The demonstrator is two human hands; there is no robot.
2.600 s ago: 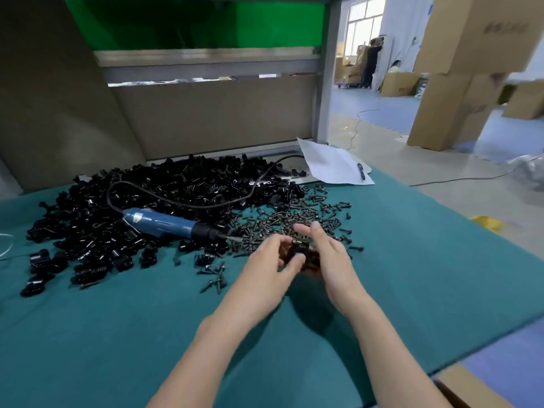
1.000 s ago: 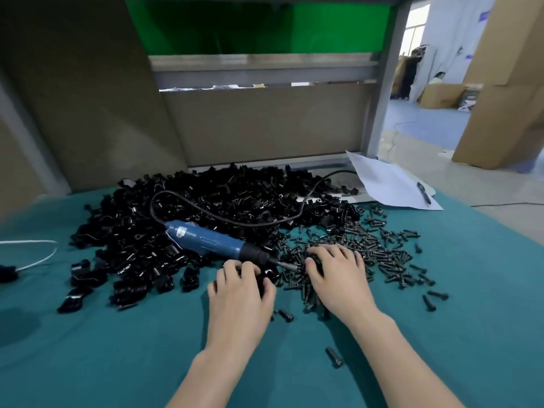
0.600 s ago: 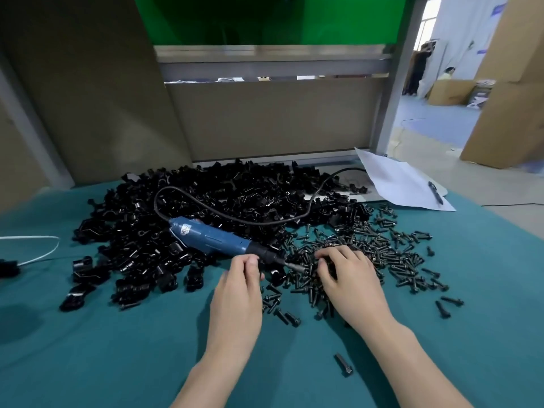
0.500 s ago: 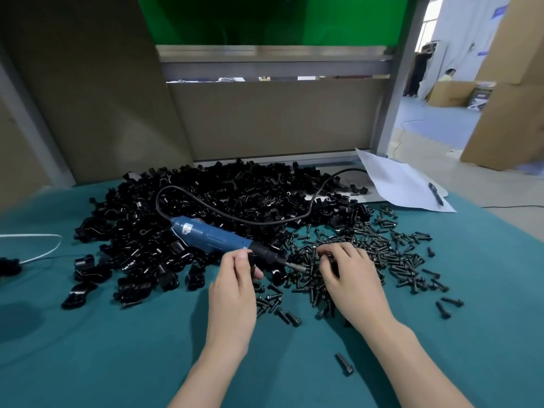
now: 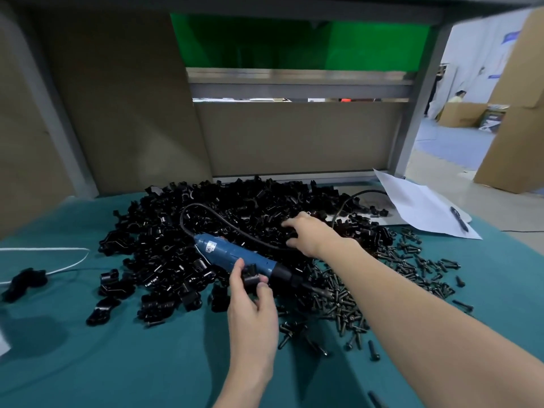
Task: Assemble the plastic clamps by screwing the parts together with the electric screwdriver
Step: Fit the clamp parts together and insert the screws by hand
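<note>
Fingertips of the right hand (image 5: 306, 234) vanish among heaped black plastic clamp parts (image 5: 235, 207), grip unclear; left hand (image 5: 253, 316) pinches one black clamp piece (image 5: 251, 278).

brown partition (image 5: 294, 136) | green screen (image 5: 294, 39) (behind) | cardboard boxes (image 5: 518, 113) right

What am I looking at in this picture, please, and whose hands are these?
No machine here: a person works bare-handed, filmed by a camera worn on the head, looking down. On the teal mat lie a heap of black plastic clamp parts, loose black screws and a blue electric screwdriver. A paper sheet and a pen lie far right. The left hand pinches one clamp part. The right hand reaches into the heap; whether it grips anything is unclear.
</note>
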